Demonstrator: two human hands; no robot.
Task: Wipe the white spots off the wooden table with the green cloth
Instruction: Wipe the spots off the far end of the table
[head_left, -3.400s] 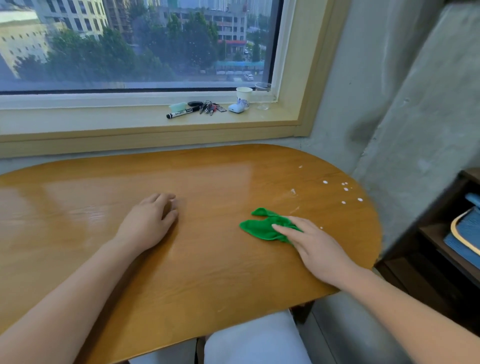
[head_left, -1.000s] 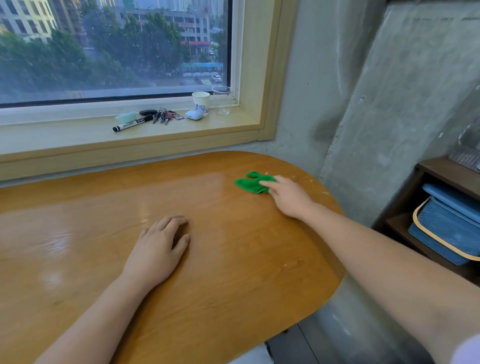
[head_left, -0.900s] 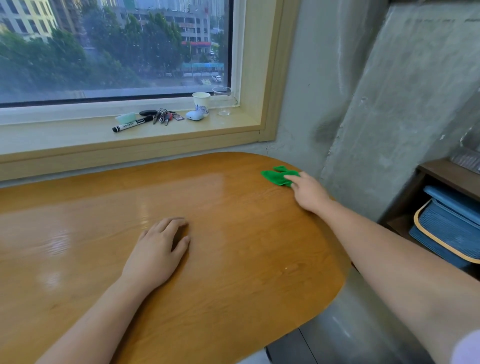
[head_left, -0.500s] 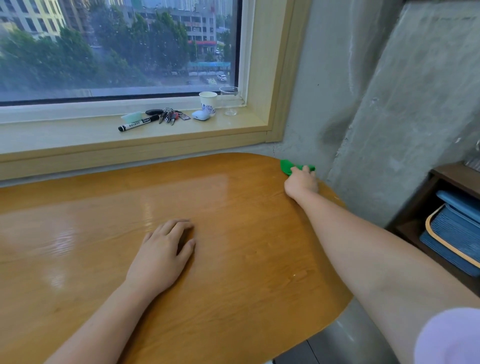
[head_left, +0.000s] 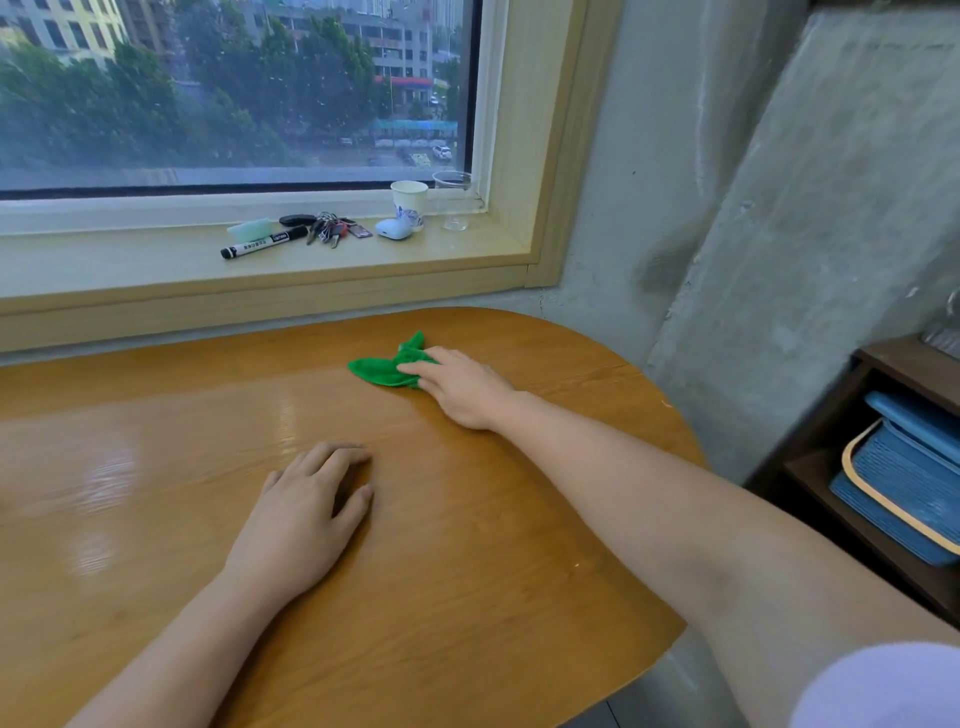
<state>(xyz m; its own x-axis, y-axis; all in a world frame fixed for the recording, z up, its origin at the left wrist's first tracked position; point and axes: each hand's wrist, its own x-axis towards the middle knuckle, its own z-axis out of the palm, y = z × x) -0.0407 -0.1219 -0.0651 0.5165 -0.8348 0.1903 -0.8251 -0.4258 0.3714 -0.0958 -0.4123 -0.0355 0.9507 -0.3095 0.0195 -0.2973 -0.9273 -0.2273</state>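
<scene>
The green cloth (head_left: 387, 367) lies bunched on the wooden table (head_left: 467, 519), toward its far side. My right hand (head_left: 460, 384) presses down on the cloth's right part, fingers over it. My left hand (head_left: 306, 512) rests flat on the table nearer to me, fingers loosely curled and holding nothing. I can make out one tiny white speck (head_left: 576, 565) near the table's right front; no other white spots show on the wood.
On the window sill behind the table lie a black marker (head_left: 262, 242), keys (head_left: 330, 228), a white earbud case (head_left: 393, 228), a paper cup (head_left: 409, 200) and a clear glass (head_left: 453, 200). A dark shelf with a blue basket (head_left: 904, 483) stands at the right by the concrete wall.
My right hand has dragged the green cloth from the table's far right edge back leftward toward the middle. The left hand has stayed in place.
</scene>
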